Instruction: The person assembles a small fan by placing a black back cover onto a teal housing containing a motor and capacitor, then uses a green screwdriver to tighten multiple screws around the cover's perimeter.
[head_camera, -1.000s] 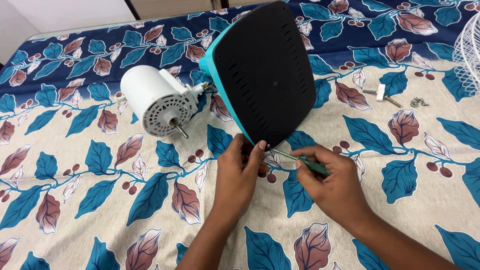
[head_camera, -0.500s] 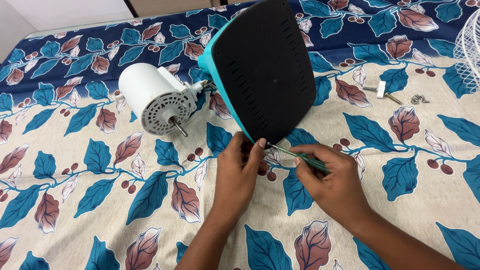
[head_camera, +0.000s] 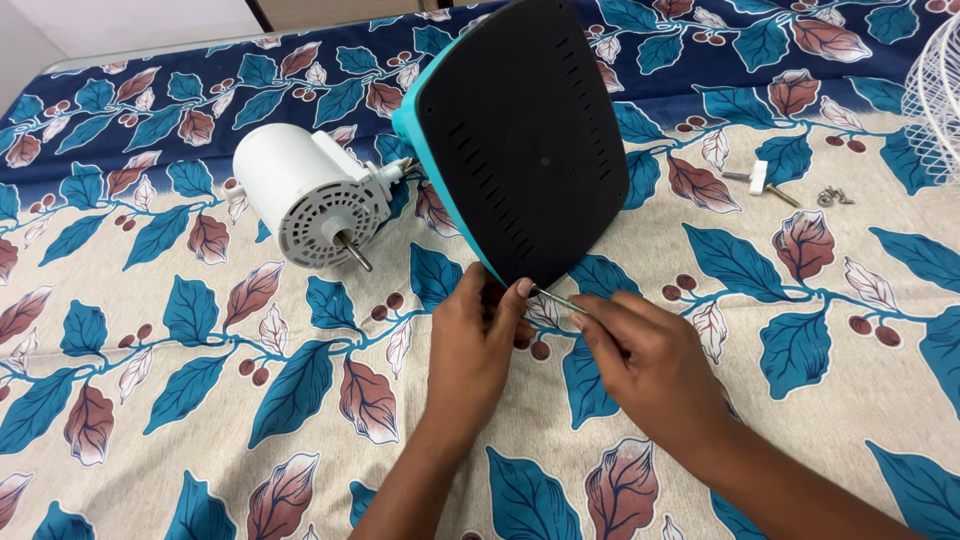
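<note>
A fan base with a black vented underside and a teal rim stands tilted on its edge on a leaf-patterned cloth. My left hand grips its lower corner, thumb on the black plate. A thin green-handled screwdriver is in my right hand, and its tip touches the bottom corner of the black plate beside my left thumb. The handle is mostly hidden in my fingers. A white motor housing with a metal shaft lies left of the base, joined to it by wires.
A small white-and-metal part and loose screws lie on the cloth at the right. A white wire fan guard reaches in at the right edge. The cloth covers the whole surface.
My right hand has slid up along the screwdriver toward the base, covering more of the green handle. The base and motor sit about where they were; the view shifted slightly.
</note>
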